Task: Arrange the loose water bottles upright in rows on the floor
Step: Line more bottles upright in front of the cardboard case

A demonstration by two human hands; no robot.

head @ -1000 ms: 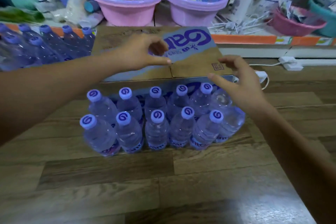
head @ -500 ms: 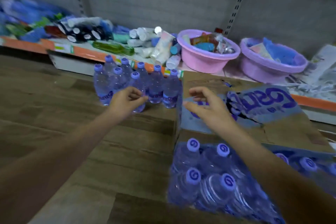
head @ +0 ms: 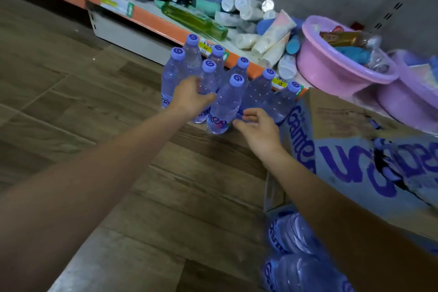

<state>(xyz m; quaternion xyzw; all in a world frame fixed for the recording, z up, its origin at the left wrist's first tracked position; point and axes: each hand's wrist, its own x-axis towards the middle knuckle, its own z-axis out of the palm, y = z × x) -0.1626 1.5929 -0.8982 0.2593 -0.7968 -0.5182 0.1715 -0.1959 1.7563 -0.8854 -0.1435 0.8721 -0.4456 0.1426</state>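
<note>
Eight upright bottles (head: 224,104) | labels partly legible, "Gam…" | left hand (head: 190,98) fingers curled around one | right hand (head: 257,125) fingers loose, holding nothing

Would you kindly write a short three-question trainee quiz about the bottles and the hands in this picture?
1. True or false: the bottles grouped by the shelf stand upright with caps on.
2. Which hand is against the front bottles of the group? A) left hand B) right hand C) neither
3. Fill in: the cardboard box lies to the ____ of the standing group, as the picture shows it.

Key
1. True.
2. A; its fingers lie against a front bottle, while the right hand hovers open, low beside the group.
3. Right.
</note>
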